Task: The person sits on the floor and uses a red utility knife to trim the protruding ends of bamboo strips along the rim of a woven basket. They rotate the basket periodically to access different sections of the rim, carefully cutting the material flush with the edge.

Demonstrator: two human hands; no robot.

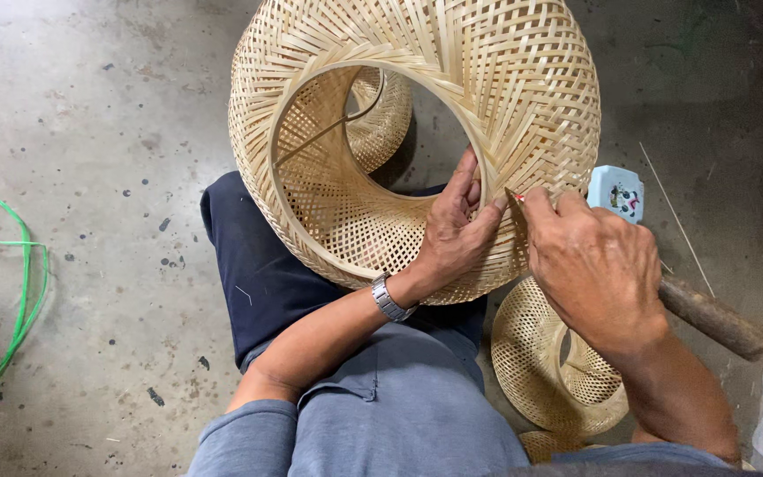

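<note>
Large round woven pale-bamboo lampshade-like basket (417, 132) lies on its side across the seated person's dark-trousered lap (258, 274), open ring mouth facing the camera; inside it only a thin bent wire or strip crossing the opening, plus the lattice wall, and through the far hole a second smaller woven piece (381, 115) on the floor behind. Left hand (452, 234), steel wristwatch (390, 299) on the wrist, is curled over the lower right of the ring rim, fingers closed onto the rim strip, thumb inside. Right hand (593, 265) sits just beside it on the outer weave, thumb and forefinger pinched shut on a small thin tool or sliver with a red tip (517, 198) pressed at the rim edge; can't tell exactly what it is. Light-blue small plastic box (615, 190) peeks out behind the right knuckles. Another flat woven bamboo ring (532, 362) rests on the floor under the right forearm, a brown wooden handle (717, 318) near it. Green plastic strap loop (19, 283) lies well apart at the left edge. Grey speckled concrete floor (99, 132) is open to the left of the lap; right side crowded.
</note>
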